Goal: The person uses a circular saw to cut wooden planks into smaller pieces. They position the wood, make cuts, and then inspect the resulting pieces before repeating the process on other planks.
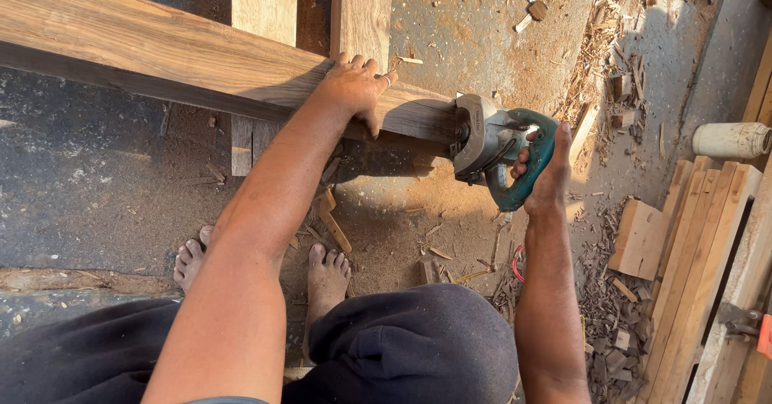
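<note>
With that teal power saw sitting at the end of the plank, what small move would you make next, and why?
Probably ease the teal power saw slowly into the plank. The right hand grips its handle, its body sits against the plank's end, and the left hand presses the plank flat, clear of the saw.

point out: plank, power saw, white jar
plank (161,46), head view, top face.
power saw (490,143), head view, grey body.
white jar (730,139), head view, its side.

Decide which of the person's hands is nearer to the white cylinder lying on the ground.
Right. The right hand grips the teal power tool, close to the white cylinder. The left hand presses on the wooden plank, farther away.
</note>
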Action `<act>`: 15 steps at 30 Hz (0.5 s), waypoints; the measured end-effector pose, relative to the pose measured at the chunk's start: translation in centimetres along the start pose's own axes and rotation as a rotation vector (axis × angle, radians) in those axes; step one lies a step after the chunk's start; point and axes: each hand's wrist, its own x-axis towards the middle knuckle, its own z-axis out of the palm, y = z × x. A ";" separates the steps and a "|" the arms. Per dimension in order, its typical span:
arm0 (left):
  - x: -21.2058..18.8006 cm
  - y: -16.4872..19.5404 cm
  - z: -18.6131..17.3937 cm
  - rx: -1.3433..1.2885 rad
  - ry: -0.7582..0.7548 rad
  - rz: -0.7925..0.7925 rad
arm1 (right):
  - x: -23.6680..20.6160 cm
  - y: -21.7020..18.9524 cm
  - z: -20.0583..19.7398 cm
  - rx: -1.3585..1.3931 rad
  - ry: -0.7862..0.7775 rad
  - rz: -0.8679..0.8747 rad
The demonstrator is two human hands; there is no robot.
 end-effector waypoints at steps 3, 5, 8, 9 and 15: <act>-0.2 0.0 -0.1 0.000 0.015 0.004 | 0.7 0.0 0.0 -0.011 -0.016 -0.005; -0.2 -0.1 -0.2 -0.017 0.012 -0.001 | 1.1 0.0 0.2 0.005 -0.022 -0.003; -0.2 -0.1 -0.3 -0.040 0.029 0.002 | 1.7 0.0 0.5 -0.008 -0.014 0.008; -0.2 -0.1 -0.2 -0.047 0.039 0.006 | 1.9 -0.1 0.6 -0.019 -0.007 0.012; -0.2 0.1 -0.2 -0.034 0.000 -0.016 | 2.6 -0.2 1.0 -0.013 0.001 0.016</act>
